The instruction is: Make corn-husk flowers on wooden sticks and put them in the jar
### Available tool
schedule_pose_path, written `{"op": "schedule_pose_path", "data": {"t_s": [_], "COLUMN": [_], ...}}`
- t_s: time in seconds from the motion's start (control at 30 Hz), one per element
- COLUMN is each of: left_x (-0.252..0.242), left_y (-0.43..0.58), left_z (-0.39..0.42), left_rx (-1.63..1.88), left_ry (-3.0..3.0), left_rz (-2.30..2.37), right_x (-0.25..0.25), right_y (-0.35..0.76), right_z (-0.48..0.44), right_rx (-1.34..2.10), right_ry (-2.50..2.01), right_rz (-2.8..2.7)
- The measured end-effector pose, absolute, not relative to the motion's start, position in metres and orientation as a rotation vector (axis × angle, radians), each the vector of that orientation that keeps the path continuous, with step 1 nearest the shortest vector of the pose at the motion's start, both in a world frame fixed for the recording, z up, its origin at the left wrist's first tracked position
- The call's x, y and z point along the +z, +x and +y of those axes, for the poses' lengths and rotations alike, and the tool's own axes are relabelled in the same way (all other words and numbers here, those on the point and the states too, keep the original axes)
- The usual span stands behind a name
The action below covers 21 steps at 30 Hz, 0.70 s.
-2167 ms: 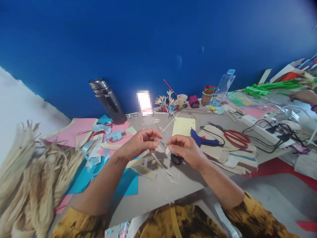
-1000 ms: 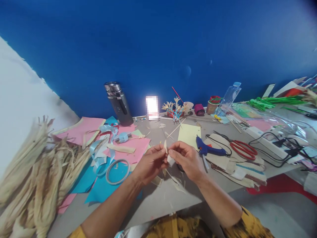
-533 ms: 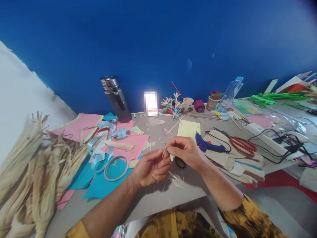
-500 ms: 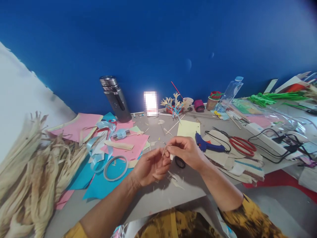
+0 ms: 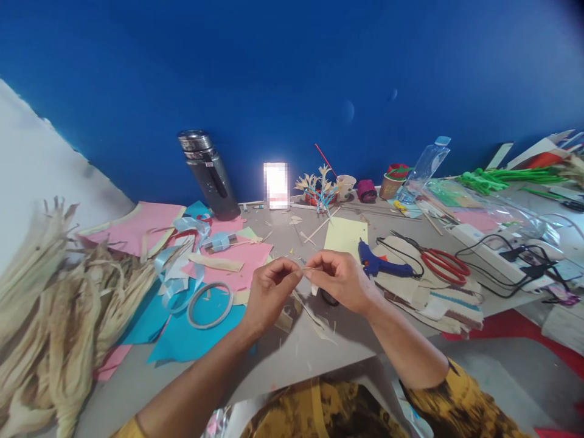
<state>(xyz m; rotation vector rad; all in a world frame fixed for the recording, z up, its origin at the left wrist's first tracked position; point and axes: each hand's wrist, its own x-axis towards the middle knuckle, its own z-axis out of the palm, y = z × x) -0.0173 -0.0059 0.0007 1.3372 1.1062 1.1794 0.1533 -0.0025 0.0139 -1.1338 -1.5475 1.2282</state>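
My left hand (image 5: 272, 293) and my right hand (image 5: 343, 281) meet over the table's front middle. Thumbs and forefingers of both are pinched on a thin, pale strip (image 5: 307, 269), which looks like corn husk; fingers cover much of it. A small whitish piece (image 5: 314, 290) shows under my right fingers. Below that hand lies a dark ring-shaped thing (image 5: 328, 298), partly hidden. Husk scraps (image 5: 319, 325) are scattered on the table beneath. A blue glue gun (image 5: 385, 263) lies just right of my right hand.
Corn husks (image 5: 68, 322) are heaped at the left, beside coloured paper (image 5: 196, 337) and a tape roll (image 5: 190, 316). A dark flask (image 5: 212, 179) stands behind. Husk flowers (image 5: 323, 185) stand at the back. Red-handled scissors (image 5: 444, 266) and a power strip (image 5: 493, 252) lie right.
My left hand has turned from palm-up to knuckles-up and its fingertips now pinch the strip's left end. The strip is stretched between both hands. My right hand has barely moved.
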Motion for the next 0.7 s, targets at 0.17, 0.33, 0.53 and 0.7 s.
{"op": "schedule_pose_path", "data": {"t_s": [0.17,0.33,0.53,0.7], "left_x": [-0.002,-0.003,-0.001,-0.003], "left_y": [-0.019,-0.018,-0.017,-0.018], "left_z": [-0.003,-0.001,-0.002,-0.003], "left_rx": [1.110,0.992,0.980,1.042], "left_ry": [1.163,0.858,0.791,0.965], "left_rz": [0.961,0.772,0.756,0.849], "right_x": [0.012,0.005,-0.004,0.000], "right_y": [0.155,0.159,0.158,0.156], "right_z": [-0.001,0.004,0.005,0.004], "right_rx": [1.387,1.765,1.898,1.647], "right_ry": [-1.114,-0.931,-0.791,-0.970], "right_rz": [-1.410,-1.078,-0.939,-1.063]}}
